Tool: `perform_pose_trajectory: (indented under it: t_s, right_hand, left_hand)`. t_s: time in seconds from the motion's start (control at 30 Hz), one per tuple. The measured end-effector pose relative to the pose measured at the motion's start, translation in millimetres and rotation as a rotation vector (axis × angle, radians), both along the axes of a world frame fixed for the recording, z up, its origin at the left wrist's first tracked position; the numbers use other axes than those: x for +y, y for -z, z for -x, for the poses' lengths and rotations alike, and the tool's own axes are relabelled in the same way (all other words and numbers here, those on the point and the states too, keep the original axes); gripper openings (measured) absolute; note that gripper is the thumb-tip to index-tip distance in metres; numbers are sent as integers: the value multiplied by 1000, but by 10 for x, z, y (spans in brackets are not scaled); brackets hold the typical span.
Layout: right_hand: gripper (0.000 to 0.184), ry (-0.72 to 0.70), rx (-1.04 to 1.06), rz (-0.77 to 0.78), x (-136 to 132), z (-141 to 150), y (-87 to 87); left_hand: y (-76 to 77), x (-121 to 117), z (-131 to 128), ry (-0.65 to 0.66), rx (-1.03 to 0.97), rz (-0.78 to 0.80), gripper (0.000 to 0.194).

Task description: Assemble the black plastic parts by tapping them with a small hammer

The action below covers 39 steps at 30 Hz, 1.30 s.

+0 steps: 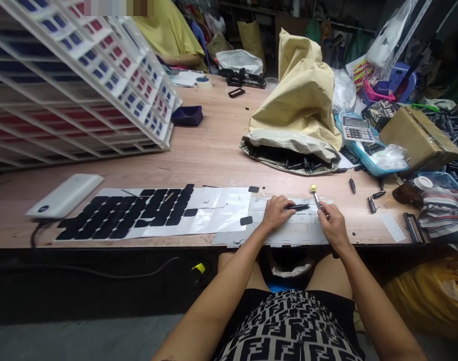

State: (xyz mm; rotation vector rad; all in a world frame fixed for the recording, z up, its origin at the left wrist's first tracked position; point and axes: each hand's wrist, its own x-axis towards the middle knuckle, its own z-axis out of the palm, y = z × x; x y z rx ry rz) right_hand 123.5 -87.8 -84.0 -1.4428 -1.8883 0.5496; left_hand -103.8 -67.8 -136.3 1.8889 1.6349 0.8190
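Observation:
My left hand (277,212) is closed on a slim black part (299,207), which points right over a clear plastic mat (266,238) at the table's front edge. Close by on the right, my right hand (332,224) grips a slim silver tool (316,200) with a small yellow knob on its upper end. The tool's lower end is hidden by the fingers. Left of my hands lies a white sheet (214,215) bearing rows of black rounded pieces (112,218). Two loose black pieces, one a black tab (246,220), lie near my left hand.
A beige sack (296,100) of black parts lies open beyond my hands. White plastic crates (146,95) lean at the left, behind a white device (65,196). A calculator (356,129), cardboard box (420,138) and brown jar (411,193) crowd the right. Another person in yellow (172,30) sits opposite.

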Motion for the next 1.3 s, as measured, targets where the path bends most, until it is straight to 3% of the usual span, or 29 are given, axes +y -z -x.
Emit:
perform_pose_trajectory:
  t_s: [0.1,0.2,0.4,0.8,0.9,1.17,1.3]
  right_hand:
    - [35,-159,11,-18,-278,140,-60]
    - [36,-216,8,-52,-411,227,-36]
    - [36,-185,-34,-56,-383,259,118]
    - [34,-97,-52,-51,-388,106,135]
    - [34,-35,-92,-65,-234,-28,159]
    - [37,183,-453,-145,582,-482,303]
    - [38,220,-415,-106,736,-514,379]
  left_hand:
    - [13,-7,-12,-8,-15,-5,17]
    - [-4,-8,-19,-18,-11,-4,15]
    - [-46,-5,-27,-21,8,13,12]
    - [-28,8,-19,-13,-16,9,18]
    - [-29,1,-19,-2,-17,8,18]
    - [-61,20,9,22,-36,31,16]
    - [-162,-284,100,150,-77,-17,16]
